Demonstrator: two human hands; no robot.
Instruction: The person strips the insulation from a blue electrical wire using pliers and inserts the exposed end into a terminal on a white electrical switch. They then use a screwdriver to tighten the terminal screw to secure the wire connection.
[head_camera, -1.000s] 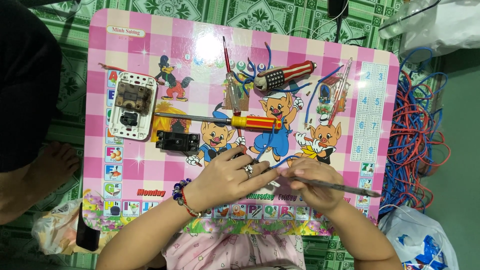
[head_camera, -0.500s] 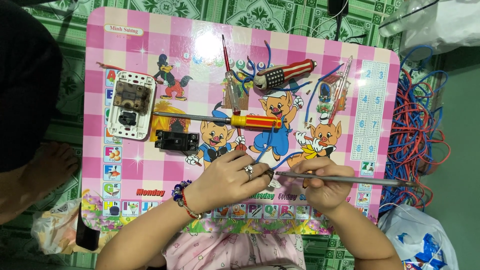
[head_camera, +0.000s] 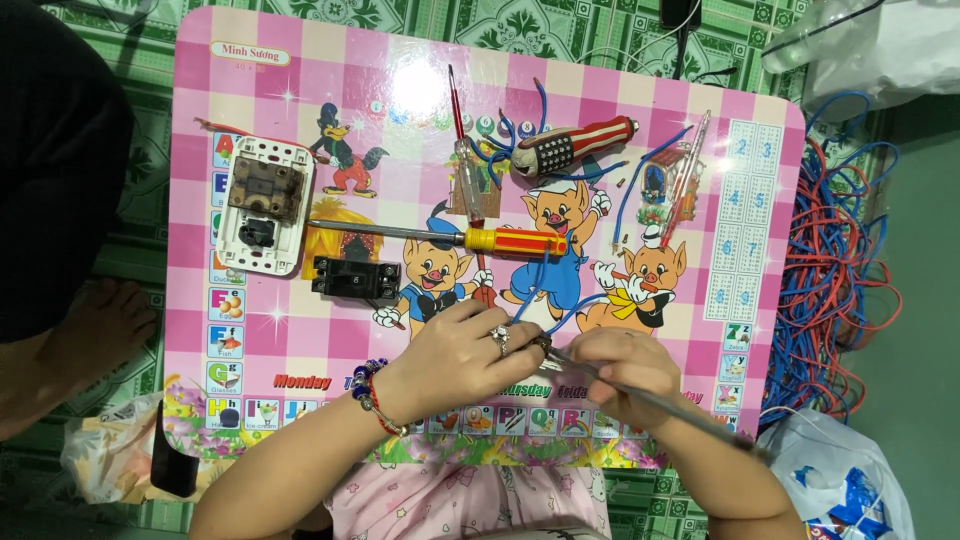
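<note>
Blue wire (head_camera: 535, 300) runs down from the cartoon pigs to the near middle of the pink checked table (head_camera: 640, 90), where its end disappears between the 2 hands. The left hand (head_camera: 455, 360), with a ring and a beaded bracelet, closes its thumb and forefinger on that end, though what lies inside the pinch is too small to make out. The right hand (head_camera: 625, 375) is wrapped around a thin grey metal tool (head_camera: 660, 402), apparently slim pliers or a stripper, whose tip meets the left fingertips while its handle angles back toward the body.

Judged from this, the step is fine work on the wire end. It would go best with the left pinch close to the tip so the soft wire cannot bend, both wrists braced on the tabletop, and a light squeeze so only the insulation is bitten.

The tabletop is glossy laminate and throws a glare spot near its far edge. On it lie a yellow and red screwdriver (head_camera: 510, 241) with a long steel shaft, a slim clear tester screwdriver (head_camera: 465, 170) and a red and white striped handle (head_camera: 575, 145) with a dark blue end. Toward the left sit a white plastic switch plate (head_camera: 262, 206), opened to show its browned inside, and a small black block (head_camera: 355, 277). Off the right edge, red and blue wires (head_camera: 835, 270) lie in a loose tangle.
</note>
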